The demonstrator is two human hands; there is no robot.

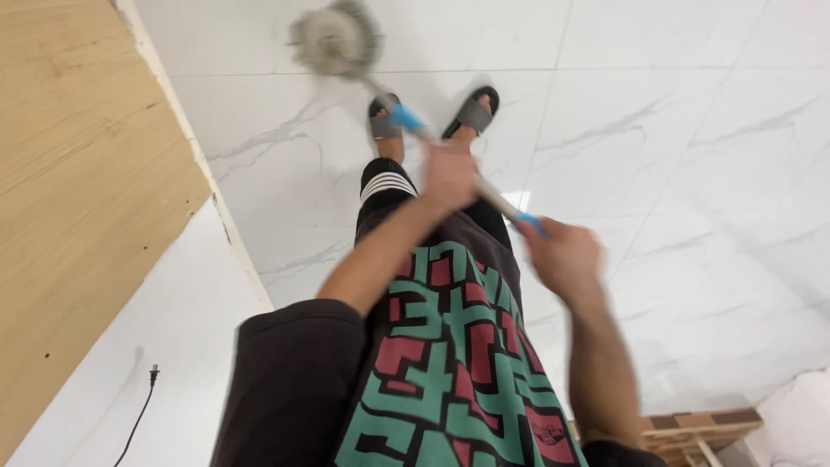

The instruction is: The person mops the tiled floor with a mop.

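Note:
I hold a mop with both hands over a white marble-look tiled floor (674, 130). The grey stringy mop head (335, 39) rests on the tiles ahead of my feet, blurred by motion. Its pale handle (493, 197) with blue sections runs back toward me. My left hand (450, 175) grips the handle around its middle. My right hand (562, 257) grips the upper end near a blue sleeve. My feet in dark slippers (471, 111) stand just behind the mop head.
A light wooden panel (78, 199) with a white edge rises along the left. A black power plug and cord (149, 385) lie against the white surface at lower left. Wooden pieces (700, 428) sit at lower right.

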